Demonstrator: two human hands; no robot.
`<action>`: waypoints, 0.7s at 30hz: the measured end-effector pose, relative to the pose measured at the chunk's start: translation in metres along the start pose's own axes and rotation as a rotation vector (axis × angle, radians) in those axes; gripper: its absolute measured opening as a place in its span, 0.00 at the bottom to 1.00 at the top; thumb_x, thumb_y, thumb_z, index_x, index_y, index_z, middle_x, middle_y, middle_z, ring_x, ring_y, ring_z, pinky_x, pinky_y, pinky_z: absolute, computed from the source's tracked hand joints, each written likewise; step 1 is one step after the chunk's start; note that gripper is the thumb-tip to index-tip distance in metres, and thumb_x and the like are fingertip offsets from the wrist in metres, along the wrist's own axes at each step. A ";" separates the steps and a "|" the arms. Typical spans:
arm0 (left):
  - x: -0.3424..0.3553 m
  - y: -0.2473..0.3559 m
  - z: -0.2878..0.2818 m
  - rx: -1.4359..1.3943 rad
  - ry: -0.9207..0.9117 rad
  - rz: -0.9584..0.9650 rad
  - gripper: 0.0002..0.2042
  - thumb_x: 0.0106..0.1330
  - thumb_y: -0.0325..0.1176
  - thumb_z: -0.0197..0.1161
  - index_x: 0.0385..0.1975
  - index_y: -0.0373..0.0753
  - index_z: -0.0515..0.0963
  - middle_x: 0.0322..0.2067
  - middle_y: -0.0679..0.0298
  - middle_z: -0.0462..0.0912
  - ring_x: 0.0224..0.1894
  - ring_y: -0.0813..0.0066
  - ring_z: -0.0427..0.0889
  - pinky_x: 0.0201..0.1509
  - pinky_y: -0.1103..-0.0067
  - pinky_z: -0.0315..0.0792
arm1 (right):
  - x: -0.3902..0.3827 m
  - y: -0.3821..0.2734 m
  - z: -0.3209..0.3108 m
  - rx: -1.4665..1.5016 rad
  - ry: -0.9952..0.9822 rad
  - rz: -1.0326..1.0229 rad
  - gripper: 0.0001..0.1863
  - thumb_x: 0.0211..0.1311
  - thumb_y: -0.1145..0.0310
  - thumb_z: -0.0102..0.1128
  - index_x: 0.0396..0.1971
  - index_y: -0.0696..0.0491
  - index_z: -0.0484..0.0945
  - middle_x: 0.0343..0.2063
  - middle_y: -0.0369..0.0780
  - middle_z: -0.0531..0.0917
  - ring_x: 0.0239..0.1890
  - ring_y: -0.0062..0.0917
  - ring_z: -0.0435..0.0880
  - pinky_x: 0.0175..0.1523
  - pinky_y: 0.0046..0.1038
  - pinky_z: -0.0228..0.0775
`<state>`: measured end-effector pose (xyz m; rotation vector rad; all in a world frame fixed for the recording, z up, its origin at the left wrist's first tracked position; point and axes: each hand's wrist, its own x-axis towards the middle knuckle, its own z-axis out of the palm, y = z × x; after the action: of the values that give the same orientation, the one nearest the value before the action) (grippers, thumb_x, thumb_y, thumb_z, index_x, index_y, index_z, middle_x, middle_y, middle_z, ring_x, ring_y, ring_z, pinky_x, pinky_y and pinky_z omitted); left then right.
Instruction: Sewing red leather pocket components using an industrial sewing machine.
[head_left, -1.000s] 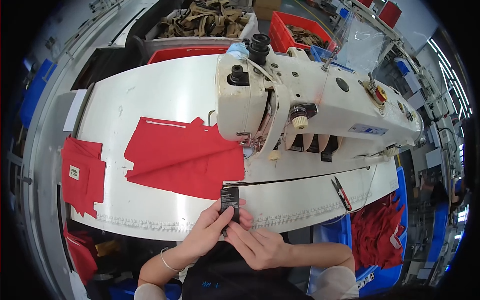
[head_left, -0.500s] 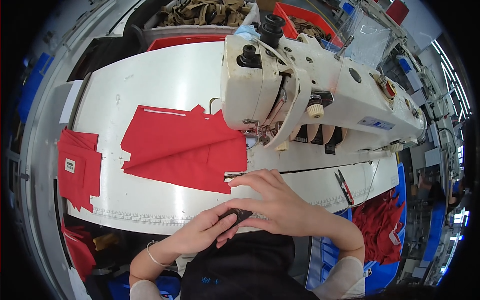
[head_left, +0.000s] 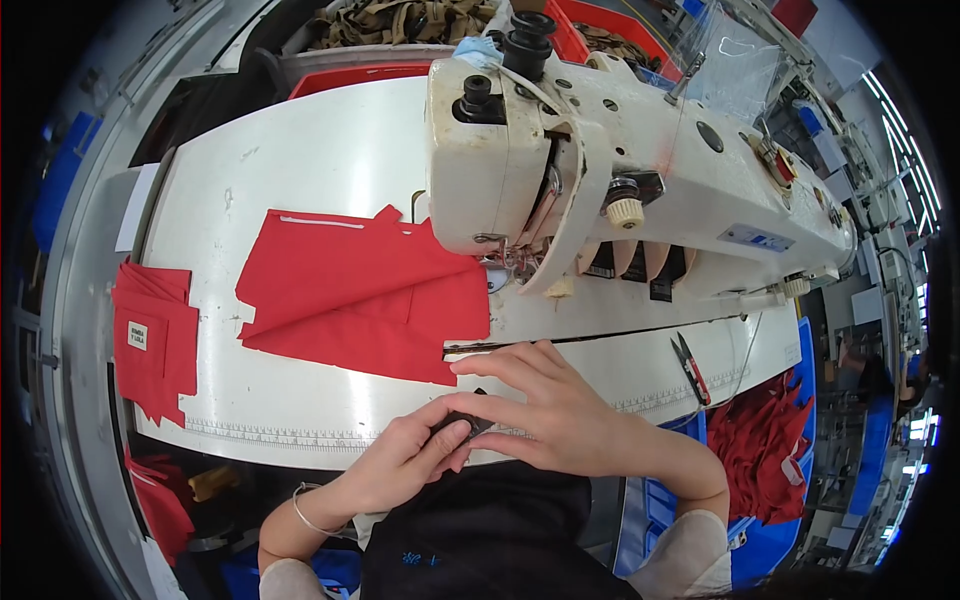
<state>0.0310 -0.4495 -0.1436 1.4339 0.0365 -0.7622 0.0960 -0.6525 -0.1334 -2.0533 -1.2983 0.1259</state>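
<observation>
My left hand (head_left: 405,460) is closed around a small dark piece (head_left: 455,420), thumb laid over it. Its kind cannot be made out, as the fingers cover much of it. Meeting it from the right, my right hand (head_left: 560,415) has its lower fingers closed about the piece's right corner, while its upper fingers reach out toward the red cloth. That red fabric panel (head_left: 350,290) lies on the white sewing table (head_left: 270,405), its right edge by the needle area of the sewing machine (head_left: 490,170). A fold crosses the panel.
Stacked red pieces (head_left: 155,340) with a pale label lie at the left. Red-handled snips (head_left: 690,370) and a long dark strip (head_left: 640,335) rest right of my hands. Small dividers (head_left: 630,262) hold dark pieces under the machine arm. A blue bin (head_left: 803,360) holds red cloth.
The dark piece has turned slightly between my fingers, and a corner now shows above my right finger. The table and machine sit slightly further left in view.
</observation>
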 end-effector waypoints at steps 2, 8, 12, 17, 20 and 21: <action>-0.001 0.000 0.001 0.011 0.044 0.012 0.10 0.75 0.34 0.45 0.47 0.35 0.68 0.23 0.70 0.72 0.21 0.87 0.64 0.23 0.87 0.60 | 0.003 -0.010 -0.004 0.023 0.117 0.102 0.32 0.48 0.61 0.72 0.54 0.56 0.74 0.52 0.43 0.75 0.49 0.32 0.75 0.52 0.33 0.66; -0.002 0.000 0.003 0.020 0.117 0.103 0.08 0.75 0.33 0.45 0.39 0.35 0.67 0.22 0.71 0.72 0.21 0.88 0.64 0.24 0.87 0.59 | -0.018 -0.019 0.025 -0.117 0.312 0.113 0.37 0.45 0.63 0.74 0.55 0.64 0.70 0.38 0.42 0.80 0.30 0.27 0.80 0.34 0.24 0.74; -0.002 0.000 0.004 0.034 0.118 0.116 0.08 0.75 0.33 0.45 0.39 0.35 0.68 0.22 0.71 0.72 0.21 0.88 0.64 0.24 0.87 0.59 | -0.019 -0.016 0.027 -0.071 0.325 0.134 0.35 0.45 0.65 0.74 0.54 0.64 0.71 0.37 0.43 0.80 0.30 0.26 0.80 0.35 0.24 0.74; -0.001 0.000 0.003 0.002 0.108 0.101 0.08 0.75 0.33 0.46 0.40 0.35 0.68 0.22 0.71 0.71 0.21 0.88 0.64 0.23 0.87 0.59 | -0.018 -0.017 0.021 0.049 0.307 0.190 0.30 0.51 0.62 0.70 0.50 0.65 0.72 0.38 0.44 0.80 0.35 0.31 0.82 0.40 0.27 0.75; -0.001 0.001 0.002 -0.007 0.091 0.101 0.08 0.75 0.33 0.46 0.41 0.35 0.68 0.22 0.71 0.71 0.21 0.88 0.63 0.23 0.87 0.58 | -0.019 -0.018 0.020 0.040 0.245 0.145 0.30 0.50 0.63 0.71 0.50 0.65 0.72 0.38 0.44 0.80 0.35 0.32 0.82 0.39 0.28 0.75; -0.002 0.001 0.001 -0.005 0.082 0.089 0.08 0.75 0.34 0.46 0.42 0.35 0.69 0.22 0.71 0.71 0.21 0.89 0.63 0.23 0.87 0.58 | -0.018 -0.018 0.019 0.042 0.245 0.143 0.30 0.50 0.63 0.71 0.50 0.65 0.72 0.38 0.44 0.80 0.35 0.32 0.82 0.39 0.28 0.75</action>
<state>0.0295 -0.4493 -0.1420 1.4516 0.0368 -0.6300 0.0657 -0.6536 -0.1419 -2.0516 -0.9930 -0.0336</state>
